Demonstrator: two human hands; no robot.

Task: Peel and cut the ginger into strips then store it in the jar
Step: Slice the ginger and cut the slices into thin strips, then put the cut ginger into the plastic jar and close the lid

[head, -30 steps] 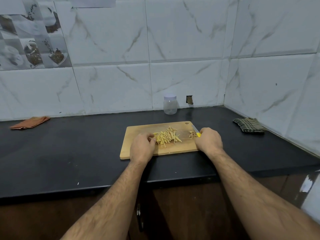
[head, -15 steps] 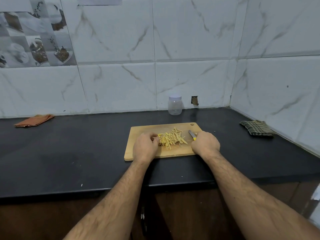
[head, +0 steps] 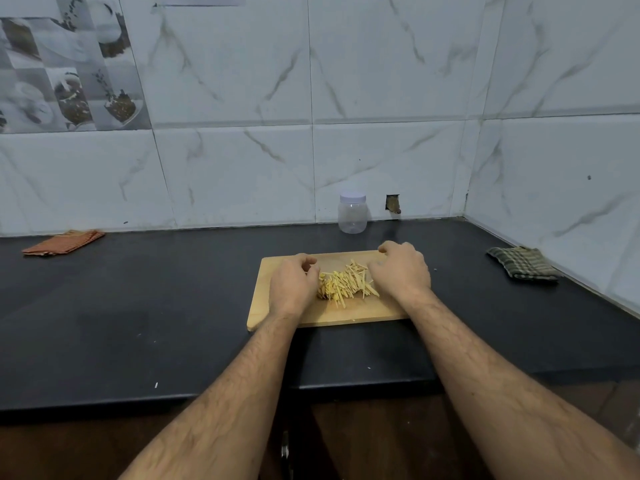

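- Ginger strips [head: 346, 285] lie in a loose yellow heap near the middle of the cutting board [head: 363, 311], touching the wood, some sticks splayed toward the board's right side.
- Cutting board: pale wood, flat on the dark surface [head: 138, 323], close to the front edge.
- Left hand [head: 292, 287] rests on the board's left part, knuckles up, fingers [head: 308, 263] curled under and pressed against the left side of the heap. Whether they pinch any strips, I cannot tell.
- Right hand [head: 401, 270] sits over the board's right part, back of the hand up, fingers [head: 388, 247] bent loosely and spread. They arch just beside the right side of the heap. Anything under the palm is hidden, so I cannot tell whether it grips something.
- Jar [head: 352, 213]: clear plastic, pale lid on, upright behind the board against the tiled wall, well apart from the hands.
- Orange cloth [head: 64, 241] lies folded far left of the board, by the wall.
- Green checked cloth [head: 523, 263] lies crumpled to the right of the board, near the corner wall.
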